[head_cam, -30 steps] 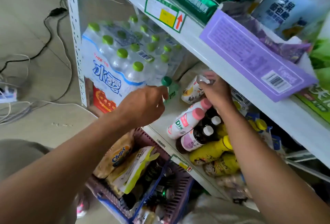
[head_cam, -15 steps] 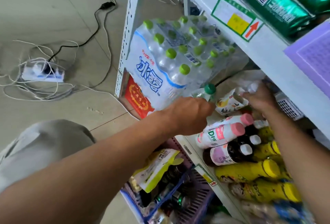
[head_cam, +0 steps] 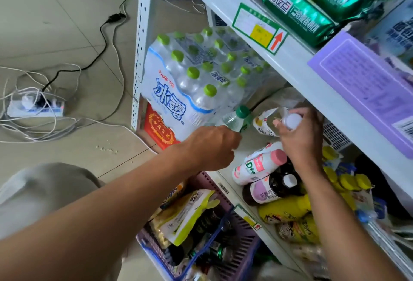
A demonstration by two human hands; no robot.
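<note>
Toward the left end of the lower shelf [head_cam: 248, 148], just right of the shrink-wrapped water pack [head_cam: 192, 83], both hands are busy with bottles. The left hand [head_cam: 212, 146] is curled round the lower body of a green-capped bottle [head_cam: 234, 120], which tilts with its cap up and toward the shelf's back. The right hand [head_cam: 301, 137] clasps the cap end of a white-capped bottle [head_cam: 264, 124] lying on its side, long axis along the shelf, base pointing at the green cap and just beside it. The next placement probably turns on the bare gap between the two hands, the left being nearer the pack. Toward the front edge lie pink-capped bottles [head_cam: 257, 166], a dark bottle [head_cam: 270, 189] and yellow bottles [head_cam: 288, 211]. Below, a purple basket [head_cam: 243, 258] holds snack bags [head_cam: 190, 213] and cans.
</note>
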